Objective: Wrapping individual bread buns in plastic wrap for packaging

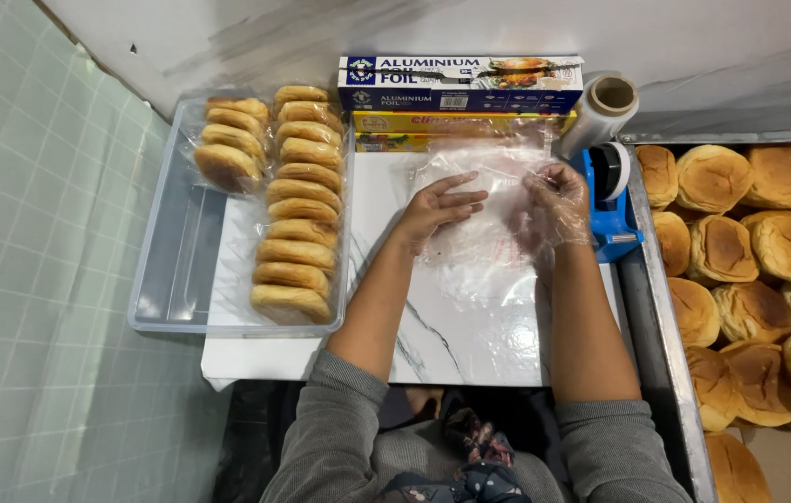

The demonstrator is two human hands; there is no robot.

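My left hand (439,207) lies bare and flat on a stack of thin clear plastic bags (481,244) spread over the white marble-patterned board (470,345), fingers apart. On the right edge of the same stack rests my right hand (554,205), covered by a loose clear plastic glove, fingers slightly curled. Neither hand grips anything that I can see.
A clear plastic tub (172,279) at the left holds wrapped buns (295,224) standing in rows. Boxes of foil (460,82) and cling film (456,126) lie behind the board, beside a clear film roll (600,110) and blue tape dispenser (608,200). A metal tray (658,354) of unwrapped buns (768,279) sits right.
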